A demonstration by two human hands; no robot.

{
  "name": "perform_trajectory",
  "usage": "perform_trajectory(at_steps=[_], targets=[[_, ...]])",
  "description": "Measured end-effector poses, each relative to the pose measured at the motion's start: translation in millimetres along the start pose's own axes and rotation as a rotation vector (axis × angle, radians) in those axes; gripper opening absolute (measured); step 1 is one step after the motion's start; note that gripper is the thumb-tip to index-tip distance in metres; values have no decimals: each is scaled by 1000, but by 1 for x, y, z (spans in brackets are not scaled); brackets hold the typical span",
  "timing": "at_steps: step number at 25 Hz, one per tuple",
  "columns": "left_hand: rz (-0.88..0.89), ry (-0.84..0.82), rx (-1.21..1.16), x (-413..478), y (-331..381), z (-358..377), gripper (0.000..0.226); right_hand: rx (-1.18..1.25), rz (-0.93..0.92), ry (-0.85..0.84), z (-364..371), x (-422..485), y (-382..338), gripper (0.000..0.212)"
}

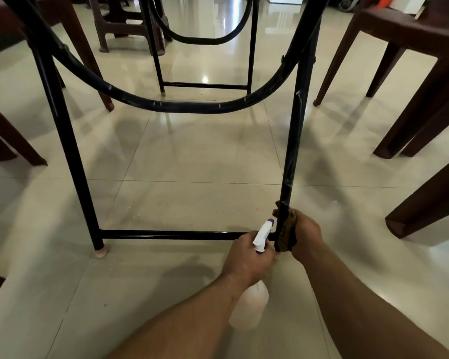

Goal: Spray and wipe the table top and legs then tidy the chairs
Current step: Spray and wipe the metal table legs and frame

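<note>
I am low down, looking under the table at its black metal frame. My right hand (306, 235) grips a brown cloth (287, 235) wrapped round the bottom of the near right table leg (294, 141). My left hand (248, 257) holds a spray bottle (261, 235) by its neck; its white and purple nozzle points up toward that leg and its pale body hangs below my wrist. The near left leg (68, 141) stands bare, joined to the right one by a low crossbar (171, 235) and a curved brace (182, 106).
Dark brown plastic chairs stand on both sides: chair legs at the right (415, 120) and at the left (8, 141). A brown stool (125, 27) sits beyond the far table legs (205, 85). The tiled floor (192, 164) is glossy with a few crumbs.
</note>
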State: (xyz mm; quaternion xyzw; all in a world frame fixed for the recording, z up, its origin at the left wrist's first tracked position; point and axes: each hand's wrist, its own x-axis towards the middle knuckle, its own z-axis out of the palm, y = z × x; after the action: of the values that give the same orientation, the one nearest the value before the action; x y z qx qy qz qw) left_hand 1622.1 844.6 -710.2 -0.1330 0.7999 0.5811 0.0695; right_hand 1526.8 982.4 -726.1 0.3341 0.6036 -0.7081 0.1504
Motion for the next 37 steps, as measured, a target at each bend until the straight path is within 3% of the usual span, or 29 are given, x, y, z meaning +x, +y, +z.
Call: perform_trajectory(at_steps=[4, 7, 9, 12, 15, 18, 22, 27, 31, 35, 37], targets=[[16, -41, 18, 2, 6, 0, 22, -107, 48, -19, -2, -18, 5, 63], [8, -95, 96, 1, 2, 1, 24, -133, 117, -154, -9, -13, -4, 78], [-7, -98, 117, 0, -2, 2, 19, -2, 70, -204, -6, -13, -6, 74], [-37, -117, 101, -3, -6, -2, 17, -62, 111, -94, -3, -11, 10, 70], [-20, -75, 132, -2, 1, -8, 20, -85, 159, -254, -3, -23, -8, 62], [-4, -9, 131, 8, 13, -15, 21, 4, 36, -262, 5, -34, -41, 57], [68, 33, 99, 10, 32, -21, 15, -227, 115, -200, 21, -52, -58, 39], [121, 82, 60, 23, 60, -34, 21, -72, -67, -418, 31, -63, -115, 56], [121, -8, 66, 18, 74, -40, 18, -291, -21, -321, 26, -65, -112, 41], [148, -6, 59, 16, 86, -43, 17, -77, -109, -314, 35, -78, -160, 56], [179, 33, 23, 18, 99, -45, 21, -106, -150, -298, 38, -82, -177, 54]])
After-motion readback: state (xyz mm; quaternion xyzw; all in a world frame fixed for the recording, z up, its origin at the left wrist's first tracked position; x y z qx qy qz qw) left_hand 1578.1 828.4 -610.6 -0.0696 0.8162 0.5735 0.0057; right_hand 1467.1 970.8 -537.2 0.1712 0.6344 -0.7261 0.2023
